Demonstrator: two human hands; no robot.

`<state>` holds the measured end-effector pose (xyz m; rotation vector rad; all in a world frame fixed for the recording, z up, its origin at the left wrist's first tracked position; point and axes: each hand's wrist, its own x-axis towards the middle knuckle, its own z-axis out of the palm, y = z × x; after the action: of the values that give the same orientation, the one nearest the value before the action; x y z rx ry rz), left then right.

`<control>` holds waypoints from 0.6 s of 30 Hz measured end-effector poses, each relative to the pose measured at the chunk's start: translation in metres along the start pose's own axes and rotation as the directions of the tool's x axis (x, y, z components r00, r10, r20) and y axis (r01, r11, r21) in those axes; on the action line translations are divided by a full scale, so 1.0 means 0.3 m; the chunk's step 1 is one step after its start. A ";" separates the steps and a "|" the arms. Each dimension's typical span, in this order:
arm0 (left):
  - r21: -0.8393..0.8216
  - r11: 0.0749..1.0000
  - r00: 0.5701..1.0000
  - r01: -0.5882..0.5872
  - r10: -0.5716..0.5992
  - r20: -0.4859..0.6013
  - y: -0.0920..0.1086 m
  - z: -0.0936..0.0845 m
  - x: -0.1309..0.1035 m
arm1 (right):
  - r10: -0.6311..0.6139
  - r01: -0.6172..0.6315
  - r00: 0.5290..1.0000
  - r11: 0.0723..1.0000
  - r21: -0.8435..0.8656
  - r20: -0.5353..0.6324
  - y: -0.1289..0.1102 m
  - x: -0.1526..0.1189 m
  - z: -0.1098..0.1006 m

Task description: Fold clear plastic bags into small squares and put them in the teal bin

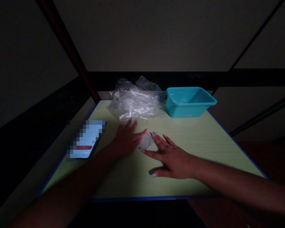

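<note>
A small, pale, see-through sheet, maybe plastic [146,141], lies flat on the light table between my two hands. My left hand [128,137] is spread, its thumb and a finger at the left edge of the sheet and other fingertips close to a clear plastic bag pile. On the right side of the sheet rest the fingertips of my right hand [173,156], fingers stretched out and palm down. Beyond the left fingertips sits the crumpled heap of clear plastic bags [135,103]. A faint round clear piece [144,122] shows at the front of that heap.
A turquoise plastic basin [187,109] stands at the back right of the table [204,139]. At the left edge lies a lit phone [86,139], its screen blurred out. A wall rises behind the table's far edge, and the surroundings are dark.
</note>
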<state>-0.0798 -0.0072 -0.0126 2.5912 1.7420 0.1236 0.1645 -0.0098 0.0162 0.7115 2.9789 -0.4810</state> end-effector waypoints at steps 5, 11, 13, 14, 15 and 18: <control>0.009 1.000 1.000 -0.002 0.002 0.018 0.000 0.003 -0.003 | -0.035 0.030 0.994 0.998 -0.047 -0.103 0.005 0.017 -0.005; -0.022 1.000 1.000 -0.009 0.009 -0.019 -0.004 0.007 0.003 | -0.092 0.091 0.995 0.994 0.057 0.025 0.011 0.025 0.007; -0.034 0.999 1.000 -0.020 0.020 -0.010 -0.005 0.010 0.006 | -0.086 0.084 0.996 0.994 0.069 0.026 0.010 0.025 0.007; -0.035 0.999 1.000 -0.027 0.027 -0.003 -0.006 0.010 0.006 | -0.083 0.081 0.996 0.994 0.073 0.023 0.009 0.025 0.005; -0.035 0.999 1.000 -0.027 0.027 0.003 -0.005 0.010 0.006 | -0.082 0.080 0.996 0.994 0.078 0.024 0.009 0.025 0.002; -0.035 0.999 0.999 0.026 -0.026 0.021 -0.002 0.002 0.003 | -0.065 0.062 0.997 0.994 0.089 0.039 0.005 0.023 -0.009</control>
<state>-0.0799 -0.0060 -0.0130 2.5352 1.7497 0.1250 0.1593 -0.0047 0.0175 0.6060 2.9644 -0.6258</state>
